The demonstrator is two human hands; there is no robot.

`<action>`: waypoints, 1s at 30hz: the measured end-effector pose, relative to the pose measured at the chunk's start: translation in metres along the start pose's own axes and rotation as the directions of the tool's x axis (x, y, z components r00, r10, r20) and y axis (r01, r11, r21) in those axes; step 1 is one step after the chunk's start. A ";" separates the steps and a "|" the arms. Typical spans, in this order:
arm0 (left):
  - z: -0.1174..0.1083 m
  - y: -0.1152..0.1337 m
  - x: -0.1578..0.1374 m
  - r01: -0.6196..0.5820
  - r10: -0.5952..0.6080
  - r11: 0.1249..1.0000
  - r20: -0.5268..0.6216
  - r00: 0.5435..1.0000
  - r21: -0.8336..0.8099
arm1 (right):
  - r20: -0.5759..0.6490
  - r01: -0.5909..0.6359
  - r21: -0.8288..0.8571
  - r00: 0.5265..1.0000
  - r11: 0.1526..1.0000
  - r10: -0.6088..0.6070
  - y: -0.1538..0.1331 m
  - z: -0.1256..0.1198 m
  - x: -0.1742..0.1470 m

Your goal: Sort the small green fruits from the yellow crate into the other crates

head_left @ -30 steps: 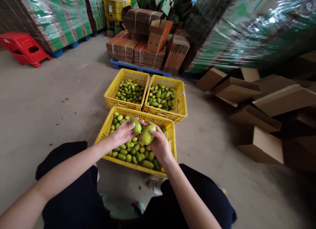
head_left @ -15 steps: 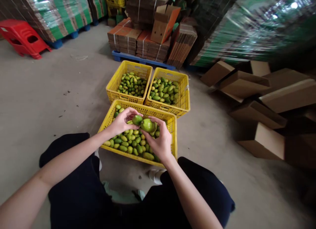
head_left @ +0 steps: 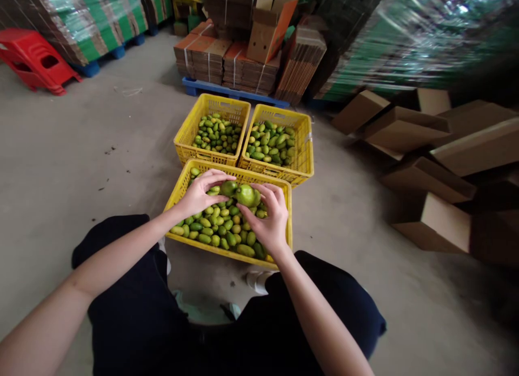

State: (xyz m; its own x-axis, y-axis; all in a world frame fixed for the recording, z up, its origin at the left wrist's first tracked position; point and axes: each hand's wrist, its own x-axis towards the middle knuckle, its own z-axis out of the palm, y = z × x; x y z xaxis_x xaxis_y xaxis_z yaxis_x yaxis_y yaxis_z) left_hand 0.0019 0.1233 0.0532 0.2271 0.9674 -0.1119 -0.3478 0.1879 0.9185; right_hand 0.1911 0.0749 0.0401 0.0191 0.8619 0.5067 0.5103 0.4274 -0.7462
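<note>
Both hands are over the front yellow crate [head_left: 227, 254], which holds many small green and yellowish lemon-like fruits [head_left: 217, 230]. My left hand [head_left: 203, 193] pinches a darker green lemon-like fruit [head_left: 228, 188] between thumb and fingers. My right hand [head_left: 271, 216] grips a larger, paler green fruit [head_left: 245, 195] with a knobbed end. Another rounded green shape shows behind that one; I cannot tell whether it is a second fruit in the hand. The two held fruits are side by side, close together or touching.
Behind stand two more yellow crates, left [head_left: 184, 135] and right [head_left: 304, 149], with similar fruit. Flattened cartons [head_left: 203, 57] are stacked on a blue pallet [head_left: 227, 91]. Open cardboard boxes [head_left: 444, 222] lie at the right. A red stool [head_left: 38, 60] stands at the far left.
My hands, still holding the fruits, have shifted slightly right and up in the picture. The camera view has tilted a little. The grips look much the same.
</note>
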 end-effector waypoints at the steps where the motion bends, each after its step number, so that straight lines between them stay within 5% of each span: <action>1: 0.001 -0.001 0.000 0.013 -0.014 0.999 -0.034 0.999 -0.031 | 0.003 -0.013 0.000 1.000 1.000 0.013 0.000 0.001 0.000; 4: 0.002 -0.001 -0.001 0.046 -0.057 0.992 -0.090 0.994 -0.120 | 0.010 -0.079 0.034 0.997 0.996 0.078 -0.001 0.001 -0.001; 7: 0.001 -0.002 0.001 0.099 -0.106 0.988 -0.052 0.993 -0.118 | 0.046 -0.250 0.267 0.968 0.931 0.247 -0.003 0.001 0.002; 9: -0.001 -0.004 0.003 0.170 -0.173 0.978 -0.014 0.985 -0.121 | 0.154 -0.440 0.492 0.893 0.751 0.422 -0.004 0.000 0.007; 11: -0.003 -0.006 0.004 0.243 -0.243 0.956 0.020 0.970 -0.164 | 0.326 -0.606 0.641 0.770 0.471 0.548 -0.002 -0.002 0.012; 14: -0.004 -0.007 0.005 0.354 -0.353 0.898 0.051 0.934 -0.261 | 0.553 -0.719 0.688 0.611 0.104 0.567 0.002 -0.005 0.021; 16: -0.003 -0.004 0.005 0.426 -0.425 0.849 0.073 0.902 -0.314 | 0.636 -0.740 0.672 0.559 -0.025 0.532 0.004 -0.005 0.024; 20: 0.000 0.003 0.006 0.499 -0.491 0.766 0.130 0.861 -0.406 | 0.639 -0.732 0.680 0.560 -0.047 0.527 0.004 -0.002 0.026; 30: 0.002 -0.009 0.010 0.400 -0.438 0.818 0.005 0.899 -0.412 | 0.624 -0.771 0.636 0.535 0.027 0.570 0.001 0.013 0.024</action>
State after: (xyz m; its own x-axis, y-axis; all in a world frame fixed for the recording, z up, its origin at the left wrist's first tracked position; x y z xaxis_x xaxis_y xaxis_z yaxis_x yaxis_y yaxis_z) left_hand 0.0091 0.1312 0.0447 0.3607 0.7868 -0.5008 -0.5689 0.6112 0.5503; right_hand 0.1807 0.0998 0.0462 -0.2350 0.8747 -0.4239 -0.5477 -0.4794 -0.6857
